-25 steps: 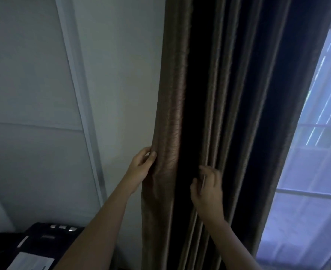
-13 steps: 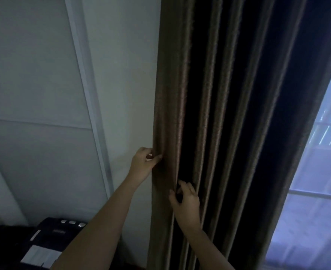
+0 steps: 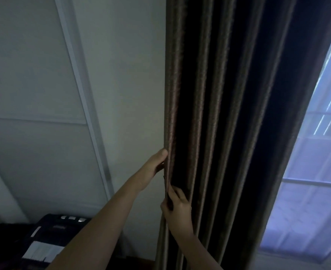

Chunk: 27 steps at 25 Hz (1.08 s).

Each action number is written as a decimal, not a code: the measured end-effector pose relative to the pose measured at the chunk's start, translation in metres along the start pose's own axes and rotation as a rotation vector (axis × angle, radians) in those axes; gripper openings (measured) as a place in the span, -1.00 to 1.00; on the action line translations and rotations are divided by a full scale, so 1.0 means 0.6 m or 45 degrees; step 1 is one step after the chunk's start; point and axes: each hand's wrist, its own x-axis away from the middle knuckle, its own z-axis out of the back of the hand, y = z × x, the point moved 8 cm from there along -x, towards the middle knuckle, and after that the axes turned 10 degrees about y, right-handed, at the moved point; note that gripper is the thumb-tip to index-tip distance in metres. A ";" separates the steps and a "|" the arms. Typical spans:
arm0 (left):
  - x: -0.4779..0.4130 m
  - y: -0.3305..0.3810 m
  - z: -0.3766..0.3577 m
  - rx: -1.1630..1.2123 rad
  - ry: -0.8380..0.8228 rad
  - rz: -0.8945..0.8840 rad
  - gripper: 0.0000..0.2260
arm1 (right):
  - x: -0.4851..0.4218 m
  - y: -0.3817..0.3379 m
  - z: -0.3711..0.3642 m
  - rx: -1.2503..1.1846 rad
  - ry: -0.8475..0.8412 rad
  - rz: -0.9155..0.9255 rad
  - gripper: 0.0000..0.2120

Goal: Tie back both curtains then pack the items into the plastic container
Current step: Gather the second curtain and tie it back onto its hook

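Two hands work the wall-side edge of a dark brown curtain (image 3: 219,114), which hangs in deep pleats with its long axis straight up and down. A pale wall (image 3: 121,75) lies to the curtain's left and a bright window (image 3: 316,172) to its right. Low and well left of the curtain sits a black machine (image 3: 51,230) with pale buttons. No tie-back and no plastic container are in view.

Both forearms rise from below toward that one edge, so nearly all the fabric lies to the right of the hands. The left hand (image 3: 155,162) is the higher. Its thumb lies flat against the front of the edge and the rest of the hand slips out of sight behind the cloth, which reads as a clasp on the hem. The right hand (image 3: 177,207) is just beneath, its curled fingers (image 3: 177,192) pinching the same edge fold.

Gathering looks to be the step in hand. The right hand is nearer the pleats and better placed to sweep them toward the wall. The left could then hold the edge steady.
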 end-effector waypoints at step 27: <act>-0.027 0.001 -0.057 -0.643 0.023 0.057 -0.55 | -0.037 0.063 0.028 0.223 -0.130 -0.158 -0.40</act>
